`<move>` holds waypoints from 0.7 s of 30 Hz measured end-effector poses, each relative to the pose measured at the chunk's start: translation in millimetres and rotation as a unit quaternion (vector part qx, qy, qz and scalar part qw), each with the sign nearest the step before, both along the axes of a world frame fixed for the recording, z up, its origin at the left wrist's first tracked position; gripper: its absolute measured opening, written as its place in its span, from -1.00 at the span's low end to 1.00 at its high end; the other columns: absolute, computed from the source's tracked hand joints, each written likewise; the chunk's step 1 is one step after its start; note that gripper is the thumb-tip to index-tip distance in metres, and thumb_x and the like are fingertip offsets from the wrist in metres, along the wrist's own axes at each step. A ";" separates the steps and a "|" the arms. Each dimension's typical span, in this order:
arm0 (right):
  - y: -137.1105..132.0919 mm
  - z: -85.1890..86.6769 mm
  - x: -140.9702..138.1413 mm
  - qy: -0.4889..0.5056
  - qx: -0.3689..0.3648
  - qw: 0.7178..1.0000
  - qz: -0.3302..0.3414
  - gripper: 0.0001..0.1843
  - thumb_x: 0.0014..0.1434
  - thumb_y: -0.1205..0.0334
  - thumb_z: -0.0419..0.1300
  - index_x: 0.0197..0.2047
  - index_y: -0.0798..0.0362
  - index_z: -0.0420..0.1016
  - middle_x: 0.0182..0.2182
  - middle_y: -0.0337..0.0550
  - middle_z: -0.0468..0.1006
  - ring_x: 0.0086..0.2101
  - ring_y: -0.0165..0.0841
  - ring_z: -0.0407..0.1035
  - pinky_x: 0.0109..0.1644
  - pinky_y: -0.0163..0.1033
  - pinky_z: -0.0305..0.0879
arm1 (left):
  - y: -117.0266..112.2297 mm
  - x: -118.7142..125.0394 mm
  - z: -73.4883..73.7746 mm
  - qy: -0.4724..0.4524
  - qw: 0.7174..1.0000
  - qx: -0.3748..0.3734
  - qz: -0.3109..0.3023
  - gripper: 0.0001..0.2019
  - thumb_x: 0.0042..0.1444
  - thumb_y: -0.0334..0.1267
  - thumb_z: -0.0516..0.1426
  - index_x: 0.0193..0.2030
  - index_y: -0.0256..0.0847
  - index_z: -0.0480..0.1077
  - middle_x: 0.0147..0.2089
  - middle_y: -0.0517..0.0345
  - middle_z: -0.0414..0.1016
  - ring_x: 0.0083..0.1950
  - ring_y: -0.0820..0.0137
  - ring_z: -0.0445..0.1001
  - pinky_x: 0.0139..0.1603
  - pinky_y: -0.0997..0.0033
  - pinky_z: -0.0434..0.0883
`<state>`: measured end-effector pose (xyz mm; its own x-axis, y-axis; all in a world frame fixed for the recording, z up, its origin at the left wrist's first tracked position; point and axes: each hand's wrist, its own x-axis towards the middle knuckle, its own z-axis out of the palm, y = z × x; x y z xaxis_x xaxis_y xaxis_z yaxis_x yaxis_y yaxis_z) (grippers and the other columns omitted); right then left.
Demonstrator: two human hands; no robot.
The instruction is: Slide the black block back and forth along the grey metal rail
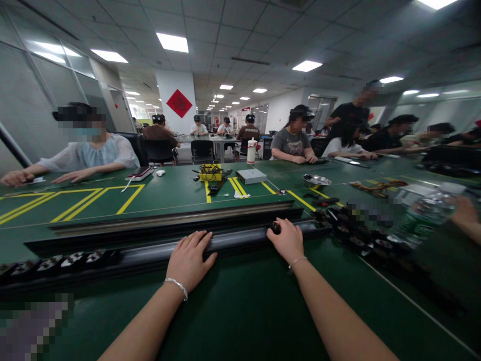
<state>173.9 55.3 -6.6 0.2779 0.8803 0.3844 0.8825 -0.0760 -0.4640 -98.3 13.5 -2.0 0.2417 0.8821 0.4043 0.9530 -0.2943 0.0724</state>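
Note:
A long black rail with a grey channel (236, 240) lies across the green table in front of me. My left hand (191, 260) rests on its near edge, fingers stretched out over the channel and thumb apart. Farther right, my right hand (288, 241) has its fingers closed around a small dark piece (276, 228) at the rail; most of that piece is hidden. Several black modules with silvery faces (73, 259) sit in a row in the rail's left end. More dark modules (356, 235) lie in a line beyond its right end.
Behind the rail lie long dark strips (173, 218). Farther back are a yellow box with cables (210, 172), a grey box (251, 175), a metal dish (316, 180) and a white bottle (251, 151). A plastic bottle (424, 213) is beside another person's hand (467, 219). Co-workers sit around.

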 end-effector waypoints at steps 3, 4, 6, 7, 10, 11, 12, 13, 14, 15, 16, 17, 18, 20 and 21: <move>-0.2 0.3 0.2 0.002 -0.002 1.000 0.000 -0.65 -0.02 0.11 0.04 -0.15 0.03 0.40 -0.03 -0.10 0.41 0.09 -0.19 0.12 0.17 0.03 -0.20 | 0.0 -0.1 -0.6 -0.001 1.000 0.001 0.001 -0.53 0.05 -0.06 0.01 0.11 -0.09 0.24 0.16 0.11 0.28 0.17 0.25 0.22 0.18 0.17 0.14; -0.3 0.5 0.1 0.003 -0.002 1.000 0.001 -0.65 -0.02 0.11 0.04 -0.15 0.03 0.40 -0.02 -0.09 0.41 0.09 -0.19 0.11 0.17 0.03 -0.20 | -0.1 -0.2 -0.7 -0.001 1.000 0.001 0.001 -0.53 0.05 -0.06 0.01 0.11 -0.09 0.24 0.16 0.11 0.28 0.17 0.24 0.22 0.18 0.17 0.14; -0.6 0.8 0.0 0.006 -0.002 1.000 0.003 -0.65 -0.02 0.12 0.04 -0.15 0.03 0.40 -0.02 -0.09 0.40 0.09 -0.19 0.11 0.18 0.04 -0.21 | -0.2 -0.3 -0.6 -0.002 1.000 0.001 0.000 -0.53 0.04 -0.05 0.01 0.11 -0.08 0.24 0.16 0.11 0.28 0.17 0.24 0.22 0.18 0.17 0.14; -0.7 1.0 -0.1 0.008 -0.002 1.000 0.004 -0.65 -0.02 0.13 0.04 -0.15 0.03 0.39 -0.01 -0.09 0.40 0.09 -0.20 0.11 0.18 0.05 -0.21 | -0.3 -0.4 -0.5 -0.003 1.000 0.001 0.000 -0.53 0.04 -0.05 0.01 0.11 -0.08 0.24 0.16 0.11 0.29 0.17 0.24 0.22 0.17 0.17 0.14; -1.3 1.4 -0.5 0.009 -0.003 1.000 0.007 -0.66 -0.01 0.13 0.03 -0.16 0.03 0.40 -0.01 -0.09 0.40 0.09 -0.19 0.11 0.18 0.05 -0.20 | -0.4 -0.3 0.3 -0.006 1.000 0.000 -0.001 -0.53 0.04 -0.05 0.01 0.11 -0.08 0.24 0.16 0.11 0.29 0.17 0.25 0.22 0.18 0.17 0.14; -1.4 1.5 -0.5 0.009 -0.002 1.000 0.008 -0.66 -0.01 0.13 0.03 -0.17 0.03 0.40 -0.01 -0.09 0.40 0.09 -0.19 0.11 0.18 0.05 -0.20 | -0.4 -0.3 0.5 -0.008 1.000 -0.001 0.000 -0.53 0.04 -0.05 0.01 0.11 -0.08 0.24 0.16 0.11 0.29 0.16 0.25 0.22 0.18 0.17 0.14; -1.6 1.6 -0.5 0.008 -0.001 1.000 0.009 -0.67 -0.01 0.13 0.03 -0.17 0.03 0.40 -0.01 -0.09 0.40 0.09 -0.19 0.12 0.17 0.05 -0.19 | -0.3 -0.2 0.6 -0.009 1.000 -0.002 0.000 -0.53 0.04 -0.05 0.01 0.11 -0.07 0.24 0.16 0.11 0.29 0.17 0.25 0.22 0.18 0.18 0.14; -1.7 1.7 -0.5 0.007 0.002 1.000 0.009 -0.67 -0.01 0.13 0.04 -0.18 0.03 0.40 -0.01 -0.09 0.40 0.09 -0.19 0.12 0.17 0.05 -0.18 | -0.2 -0.1 0.7 -0.010 1.000 -0.003 0.001 -0.53 0.04 -0.05 0.01 0.11 -0.07 0.25 0.16 0.11 0.29 0.17 0.25 0.22 0.18 0.18 0.14; -1.7 1.8 -0.4 0.006 0.004 1.000 0.008 -0.67 -0.01 0.13 0.04 -0.18 0.03 0.40 -0.02 -0.08 0.40 0.08 -0.19 0.13 0.17 0.05 -0.18 | -0.1 -0.1 0.7 -0.009 1.000 -0.003 0.001 -0.53 0.04 -0.04 0.01 0.11 -0.07 0.25 0.16 0.11 0.29 0.17 0.25 0.22 0.18 0.17 0.14; -1.8 1.8 -0.4 0.005 0.005 1.000 0.007 -0.68 -0.02 0.13 0.04 -0.18 0.03 0.40 -0.02 -0.08 0.40 0.08 -0.19 0.13 0.17 0.05 -0.17 | 0.0 0.0 0.7 -0.009 1.000 -0.004 0.001 -0.53 0.04 -0.04 0.01 0.11 -0.07 0.25 0.16 0.11 0.29 0.17 0.24 0.22 0.17 0.17 0.15; -1.8 1.8 -0.3 0.004 0.005 1.000 0.006 -0.67 -0.02 0.14 0.04 -0.17 0.03 0.40 -0.02 -0.08 0.40 0.08 -0.19 0.13 0.17 0.05 -0.17 | 0.1 0.0 0.6 -0.008 1.000 -0.004 0.000 -0.53 0.04 -0.04 0.01 0.11 -0.08 0.25 0.16 0.10 0.29 0.17 0.24 0.22 0.17 0.16 0.15; -1.8 1.9 -0.2 0.004 0.004 1.000 0.006 -0.67 -0.02 0.14 0.04 -0.17 0.03 0.40 -0.02 -0.08 0.40 0.08 -0.19 0.13 0.17 0.05 -0.17 | 0.2 0.0 0.6 -0.007 1.000 -0.004 0.000 -0.53 0.04 -0.04 0.01 0.11 -0.08 0.24 0.16 0.10 0.29 0.17 0.24 0.22 0.17 0.16 0.15; -1.9 1.9 -0.2 0.004 0.003 1.000 0.006 -0.67 -0.02 0.14 0.04 -0.17 0.03 0.40 -0.02 -0.09 0.40 0.08 -0.19 0.13 0.17 0.04 -0.17 | 0.1 -0.1 0.6 -0.006 1.000 -0.004 0.000 -0.52 0.04 -0.05 0.01 0.11 -0.08 0.24 0.16 0.10 0.29 0.17 0.24 0.22 0.17 0.16 0.15; -2.0 2.0 -0.3 0.005 0.002 1.000 0.007 -0.68 -0.02 0.14 0.04 -0.18 0.02 0.40 -0.01 -0.10 0.40 0.09 -0.19 0.12 0.17 0.04 -0.18 | -0.1 0.0 0.9 -0.003 1.000 -0.006 0.001 -0.52 0.04 -0.04 0.00 0.12 -0.09 0.24 0.16 0.10 0.29 0.17 0.24 0.22 0.17 0.16 0.15; -2.0 2.1 -0.3 0.006 0.002 1.000 0.007 -0.68 -0.02 0.14 0.04 -0.18 0.03 0.40 -0.01 -0.10 0.39 0.09 -0.19 0.12 0.17 0.05 -0.18 | -0.3 0.1 1.3 -0.001 1.000 -0.008 0.002 -0.52 0.05 -0.04 0.00 0.12 -0.09 0.24 0.16 0.10 0.29 0.17 0.24 0.21 0.17 0.17 0.15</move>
